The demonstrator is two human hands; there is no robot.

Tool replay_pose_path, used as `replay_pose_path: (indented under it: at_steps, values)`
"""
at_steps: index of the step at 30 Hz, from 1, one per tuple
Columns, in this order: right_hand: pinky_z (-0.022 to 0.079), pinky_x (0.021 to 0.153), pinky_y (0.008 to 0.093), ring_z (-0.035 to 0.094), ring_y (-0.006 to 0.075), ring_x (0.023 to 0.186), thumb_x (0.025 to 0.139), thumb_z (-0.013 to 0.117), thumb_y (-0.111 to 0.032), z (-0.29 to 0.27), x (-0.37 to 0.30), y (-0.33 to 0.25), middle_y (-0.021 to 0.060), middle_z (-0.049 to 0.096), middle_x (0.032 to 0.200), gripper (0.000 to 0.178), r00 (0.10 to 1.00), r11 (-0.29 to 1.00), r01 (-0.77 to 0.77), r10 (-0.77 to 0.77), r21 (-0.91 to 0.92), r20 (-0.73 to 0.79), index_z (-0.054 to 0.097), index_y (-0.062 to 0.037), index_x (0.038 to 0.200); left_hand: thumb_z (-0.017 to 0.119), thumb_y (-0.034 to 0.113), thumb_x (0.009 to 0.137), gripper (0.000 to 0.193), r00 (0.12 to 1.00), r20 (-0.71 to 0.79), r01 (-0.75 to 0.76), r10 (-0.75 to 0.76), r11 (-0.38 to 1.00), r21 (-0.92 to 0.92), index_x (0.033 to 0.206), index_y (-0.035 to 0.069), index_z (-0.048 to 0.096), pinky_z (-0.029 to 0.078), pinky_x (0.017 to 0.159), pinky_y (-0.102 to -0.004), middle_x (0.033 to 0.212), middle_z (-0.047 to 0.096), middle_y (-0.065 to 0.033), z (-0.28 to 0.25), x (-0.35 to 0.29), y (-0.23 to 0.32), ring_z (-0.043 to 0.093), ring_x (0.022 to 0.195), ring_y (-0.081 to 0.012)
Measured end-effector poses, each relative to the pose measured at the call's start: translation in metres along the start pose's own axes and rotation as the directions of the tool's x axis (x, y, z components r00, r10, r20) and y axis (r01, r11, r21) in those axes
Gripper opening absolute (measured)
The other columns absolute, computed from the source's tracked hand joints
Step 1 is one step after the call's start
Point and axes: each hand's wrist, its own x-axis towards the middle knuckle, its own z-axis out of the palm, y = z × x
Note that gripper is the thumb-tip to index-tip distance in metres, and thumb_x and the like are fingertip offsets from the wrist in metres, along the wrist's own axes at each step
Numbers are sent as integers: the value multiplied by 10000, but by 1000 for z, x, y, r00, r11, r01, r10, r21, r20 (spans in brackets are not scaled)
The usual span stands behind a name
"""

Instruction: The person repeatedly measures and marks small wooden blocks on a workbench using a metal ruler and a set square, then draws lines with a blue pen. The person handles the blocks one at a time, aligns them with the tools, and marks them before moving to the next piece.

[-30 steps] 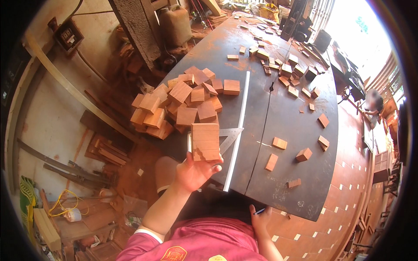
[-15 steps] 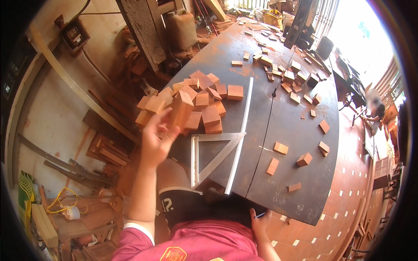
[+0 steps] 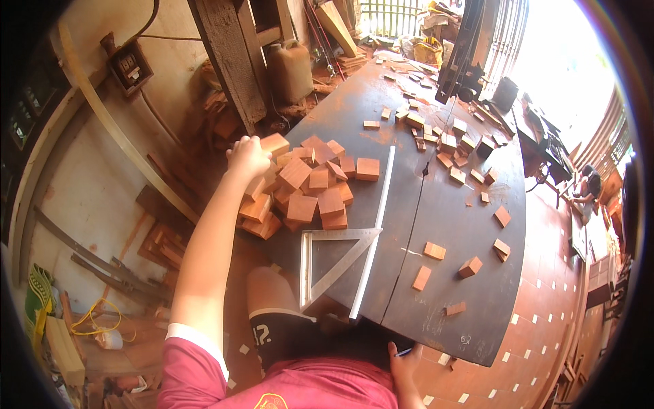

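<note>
At the far left of a heap of reddish wooden blocks (image 3: 317,180), my left hand (image 3: 248,158) is closed, its back toward me. A wooden block (image 3: 275,145) juts out from its fingers; the fingertips and the grip itself are hidden. By the table's near edge my right hand (image 3: 403,361) is closed around a slim blue pen (image 3: 405,352). In front of the heap lies a metal set square (image 3: 341,267) with an open triangular middle. A long white straight strip (image 3: 373,232) touches its right corner and runs away from me across the dark tabletop.
Several smaller blocks (image 3: 434,251) are scattered over the right side of the dark table (image 3: 402,296), with more at its far end. A wooden post (image 3: 235,61) and a plastic jerrycan (image 3: 289,71) stand beyond the heap. Another person (image 3: 587,184) is at the far right.
My left hand has moved away from me and left, from the near side of the heap to its far left end, with a block. My right hand keeps the pen. The view has tilted up slightly.
</note>
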Motion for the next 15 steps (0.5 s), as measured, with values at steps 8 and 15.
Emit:
replay_pose_path:
  at_steps: [8, 15]
  values:
    - [463, 1024, 511, 569, 481, 1203, 686, 908, -412, -1, -1, -1, 283, 598, 1263, 876, 997, 998, -53, 55, -31, 56, 542, 18, 1356, 777, 280, 872, 555, 999, 2, 45, -45, 992, -115, 1378, 140, 597, 423, 1100, -558, 1423, 583, -135, 47, 58, -17, 531, 1363, -317]
    - [500, 990, 501, 621, 457, 1169, 674, 914, -379, -13, 0, -23, 260, 646, 1233, 825, 997, 993, -77, 79, -85, 26, 577, 2, 1323, 649, 121, 880, 473, 990, 89, -102, 112, 988, -113, 1347, 144, 580, 418, 1095, -540, 1429, 591, -126, 50, 65, -13, 523, 1377, -318]
